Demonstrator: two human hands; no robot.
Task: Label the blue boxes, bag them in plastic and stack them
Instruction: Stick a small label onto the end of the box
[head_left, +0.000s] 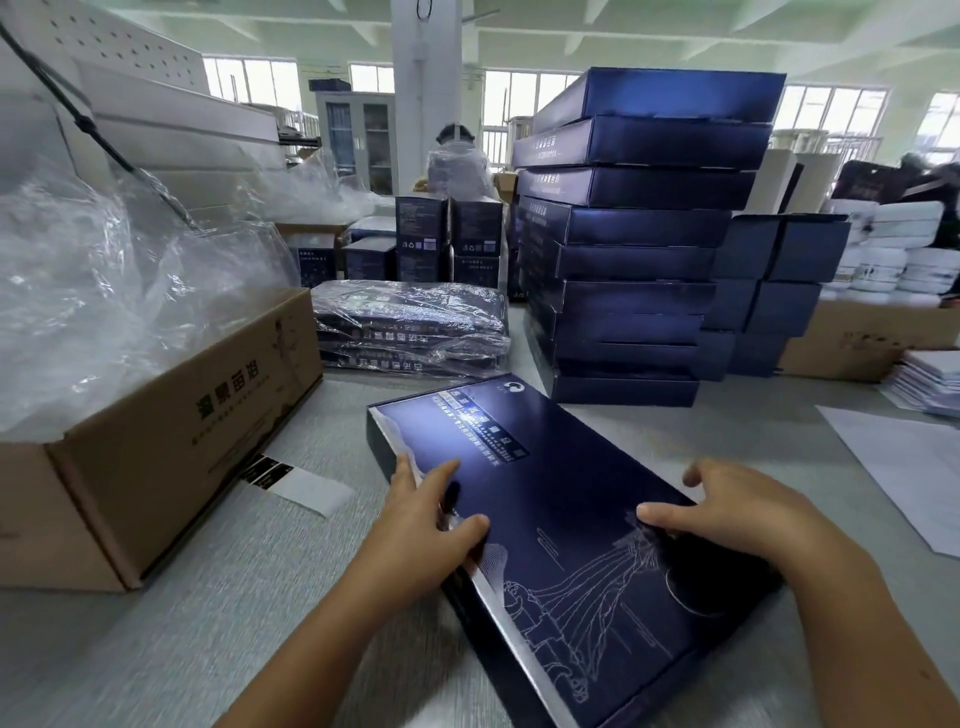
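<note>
Holding a box (561, 530) from both sides, we have it lying flat on the counter (249, 597) just ahead of us, its length running from 11 o'clock to 5 o'clock. It is dark blue, with white line art at its near end and printed text at its far end.

Our left hand (431, 525) clasps the box's 9 o'clock edge, thumb and forefinger spread on the lid. Something small and dark sits between them, too blurred to name. Our right hand (727, 512) clasps the 3 o'clock edge, thumb on the lid and fingers curled over the side.

At 9 o'clock from the box, a label strip (291, 480) lies on the counter, just beside an open carton (171, 441). Loose plastic (78, 291) billows out of the carton. At 3 o'clock, paper (904, 467) lies flat on the counter.

Further out, at 11 o'clock, a few bagged boxes (410, 327) lie piled in clear film. At 1 o'clock, close behind our box, a tall stack (639, 244) of blue boxes rises, slightly uneven.

Beyond the bagged boxes, small boxes (447, 234) stand upright in rows. Farthest, at 12 o'clock, a person (457, 150) is partly hidden behind more clear film.
</note>
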